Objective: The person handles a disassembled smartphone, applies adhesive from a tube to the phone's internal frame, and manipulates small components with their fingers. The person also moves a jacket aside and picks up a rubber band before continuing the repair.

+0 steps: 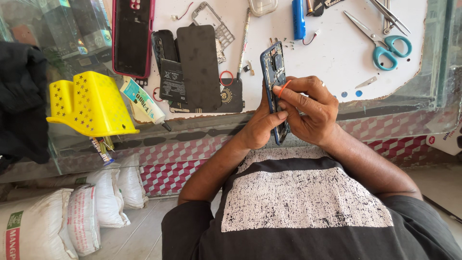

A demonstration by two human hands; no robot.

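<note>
On the far left of my counter stands a yellow plastic holder (pixel 91 103) with small star holes, and beside it lies a white tube of glue (pixel 144 102) with a black tip. Next come the parts already taken out: a dark phone in a red case (pixel 132 36), a black battery (pixel 172 82), a large black back panel (pixel 198 67), a metal frame (pixel 214 21) and a thin screwdriver (pixel 244 38). So I judge the opening and the emptying of the phone are mostly done, and the work inside the body is what remains, and then the putting together.

My left hand (pixel 260 126) is closed around the lower part of the blue phone (pixel 273 72), which I hold upright, tilted, over the front edge of the white work mat (pixel 337 58). The phone has no back cover; I see its open inside with dark parts and a camera area near the top, but small details I cannot tell.

My right hand (pixel 313 108) presses on the side of the phone, and its thumb and finger pinch a small orange pick (pixel 283 87) against the edge of the frame.

Further right lie a blue cylinder (pixel 298 19), scissors with teal handles (pixel 382 41) and tweezers (pixel 392 14).
</note>
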